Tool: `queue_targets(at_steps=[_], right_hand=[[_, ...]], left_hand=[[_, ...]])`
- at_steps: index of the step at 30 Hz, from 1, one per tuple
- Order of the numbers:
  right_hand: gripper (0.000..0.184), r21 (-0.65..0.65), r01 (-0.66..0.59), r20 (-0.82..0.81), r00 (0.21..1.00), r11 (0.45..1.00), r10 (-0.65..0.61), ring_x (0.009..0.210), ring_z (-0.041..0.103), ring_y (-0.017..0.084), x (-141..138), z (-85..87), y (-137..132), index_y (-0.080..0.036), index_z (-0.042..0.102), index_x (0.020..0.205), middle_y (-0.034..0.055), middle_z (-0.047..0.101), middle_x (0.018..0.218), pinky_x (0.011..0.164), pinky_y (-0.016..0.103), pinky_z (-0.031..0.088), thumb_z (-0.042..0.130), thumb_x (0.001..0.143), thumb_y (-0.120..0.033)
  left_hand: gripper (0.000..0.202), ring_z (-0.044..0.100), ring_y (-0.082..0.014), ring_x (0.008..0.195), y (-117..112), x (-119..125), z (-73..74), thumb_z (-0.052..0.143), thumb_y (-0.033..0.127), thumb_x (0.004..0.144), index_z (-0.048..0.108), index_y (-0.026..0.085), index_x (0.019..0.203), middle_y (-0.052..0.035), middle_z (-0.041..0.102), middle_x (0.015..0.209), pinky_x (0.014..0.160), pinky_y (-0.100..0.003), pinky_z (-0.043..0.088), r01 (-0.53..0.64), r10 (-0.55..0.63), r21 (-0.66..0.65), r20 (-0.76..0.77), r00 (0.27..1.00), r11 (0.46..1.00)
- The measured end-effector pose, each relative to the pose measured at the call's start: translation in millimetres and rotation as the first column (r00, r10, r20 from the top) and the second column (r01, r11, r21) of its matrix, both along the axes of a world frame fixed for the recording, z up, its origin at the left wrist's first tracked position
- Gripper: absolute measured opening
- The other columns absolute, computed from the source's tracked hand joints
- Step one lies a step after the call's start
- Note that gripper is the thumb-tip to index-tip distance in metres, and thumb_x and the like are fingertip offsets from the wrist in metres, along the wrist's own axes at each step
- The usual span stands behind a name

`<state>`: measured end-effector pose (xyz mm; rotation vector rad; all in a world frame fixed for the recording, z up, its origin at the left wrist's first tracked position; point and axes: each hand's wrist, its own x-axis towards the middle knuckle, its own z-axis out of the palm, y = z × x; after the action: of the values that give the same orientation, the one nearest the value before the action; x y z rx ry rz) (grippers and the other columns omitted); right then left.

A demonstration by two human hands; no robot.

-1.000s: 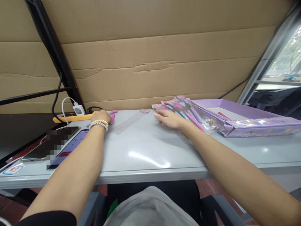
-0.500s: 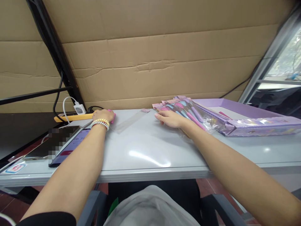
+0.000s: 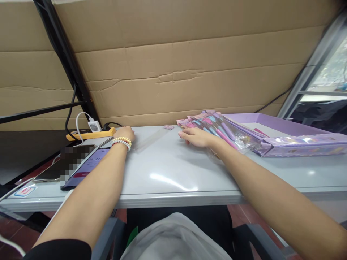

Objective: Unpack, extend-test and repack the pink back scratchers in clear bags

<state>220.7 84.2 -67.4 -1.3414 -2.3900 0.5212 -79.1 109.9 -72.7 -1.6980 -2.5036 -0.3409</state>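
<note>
My left hand (image 3: 125, 134) lies far back on the grey table (image 3: 173, 169), fingers curled down over the spot where pink pens lay; the pens are hidden under it. A beaded bracelet (image 3: 121, 142) is on that wrist. My right hand (image 3: 195, 137) lies flat with fingers stretched out, touching the near edge of a fan of clear-wrapped pen packets (image 3: 217, 126) in pink, blue and purple. An empty clear plastic sleeve (image 3: 150, 139) lies between the hands, with a small pink label (image 3: 168, 127) behind it.
A purple box tray (image 3: 273, 122) sits at the right, partly under the packets. At the left lie a phone with a lit screen (image 3: 86, 166), a yellow power strip (image 3: 90, 134) and a white charger (image 3: 94, 126). A cardboard wall (image 3: 173, 83) stands behind.
My left hand slid right over the pink pens, which showed beside it before and are now covered. My right hand stayed on the packets. The view shifted slightly.
</note>
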Motion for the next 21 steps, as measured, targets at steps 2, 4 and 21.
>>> queue_targets(at_steps=[2, 4, 21], right_hand=[[0.060, 0.002, -0.006, 0.008, 1.000, 1.000, 0.006, 0.077, 0.058, 0.019, -0.4, -0.5, 0.8, -0.017, 0.058, 0.091, 0.0077, 0.066, 0.086, 0.069, 0.030, 0.040, 0.028, 0.085, -0.068], [0.059, 0.003, -0.010, 0.015, 1.000, 1.000, 0.010, 0.077, 0.058, 0.019, -0.7, -0.8, 1.4, -0.017, 0.058, 0.089, 0.0075, 0.066, 0.084, 0.070, 0.030, 0.040, 0.028, 0.086, -0.068], [0.058, -0.014, -0.025, 0.030, 0.999, 1.000, 0.025, 0.078, 0.058, 0.020, -0.8, -1.0, 1.5, -0.018, 0.058, 0.089, 0.0071, 0.066, 0.082, 0.073, 0.031, 0.041, 0.030, 0.085, -0.068]], left_hand=[[0.041, 0.054, -0.0299, 0.113, -0.6, -3.2, -1.9, 0.043, 0.024, 0.083, 0.059, 0.016, 0.120, -0.0175, 0.059, 0.121, 0.087, -0.039, 0.041, -0.065, 0.065, -0.002, -0.033, 0.997, 0.998], [0.041, 0.051, -0.0307, 0.115, -1.4, -5.7, -4.0, 0.042, 0.022, 0.081, 0.060, 0.014, 0.118, -0.0181, 0.059, 0.121, 0.089, -0.040, 0.039, -0.117, 0.116, -0.005, -0.077, 0.990, 0.993], [0.061, 0.039, -0.0388, 0.125, 9.0, -14.1, -7.7, 0.050, 0.036, 0.072, 0.050, 0.012, 0.128, -0.0222, 0.042, 0.138, 0.091, -0.048, 0.038, -0.224, 0.230, -0.070, 0.081, 0.970, 0.972]])
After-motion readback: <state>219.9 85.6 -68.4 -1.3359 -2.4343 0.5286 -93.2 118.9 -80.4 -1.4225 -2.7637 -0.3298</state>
